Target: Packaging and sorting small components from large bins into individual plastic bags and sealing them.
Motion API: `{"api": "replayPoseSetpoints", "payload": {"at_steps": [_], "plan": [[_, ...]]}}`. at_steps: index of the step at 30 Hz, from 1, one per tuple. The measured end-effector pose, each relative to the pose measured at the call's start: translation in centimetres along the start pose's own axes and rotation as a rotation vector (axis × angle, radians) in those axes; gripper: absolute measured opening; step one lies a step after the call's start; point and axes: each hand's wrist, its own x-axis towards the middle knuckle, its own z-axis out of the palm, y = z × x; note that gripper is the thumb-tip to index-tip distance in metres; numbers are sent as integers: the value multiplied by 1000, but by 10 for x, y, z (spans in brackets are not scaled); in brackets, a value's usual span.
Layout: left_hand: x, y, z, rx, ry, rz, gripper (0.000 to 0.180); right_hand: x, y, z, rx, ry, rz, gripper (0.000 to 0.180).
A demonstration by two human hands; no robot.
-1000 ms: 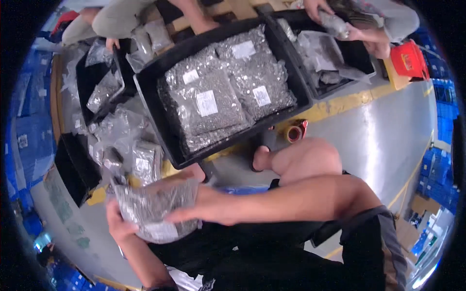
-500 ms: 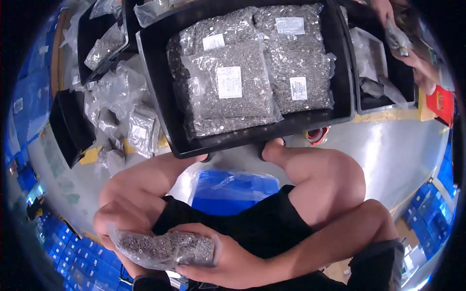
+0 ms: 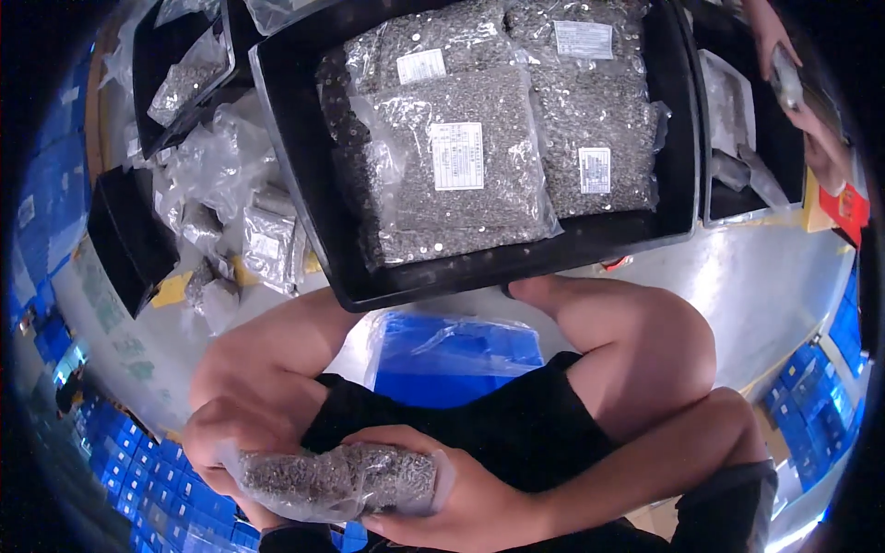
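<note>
Clear bag of small metal pieces [image 3: 318, 481], held over the lap, sits well short of the near edge of the black bin [image 3: 516, 267]. Toward that edge inside the bin lies a flat, bulging labelled bag [image 3: 502, 207], overlapping others. The held one is long and lumpy, narrowed mid-length into two bulges. The right hand [image 3: 484, 502] clasps its right end; the left hand [image 3: 218, 429] meets its left end, finger closure hidden. Loose, crinkled film fringes the ends, around tiny, glinting grey bits.
</note>
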Motion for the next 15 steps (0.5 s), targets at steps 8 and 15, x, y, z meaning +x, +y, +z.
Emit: {"api": "replayPoseSetpoints", "payload": {"at_steps": [8,15], "plan": [[-53,13,23,-65,-18,-105,49,14,0,3,23,-3,31,66],[-30,26,16,-271,202,-225,67,31,-7,-5,112,1,-90,59]]}}
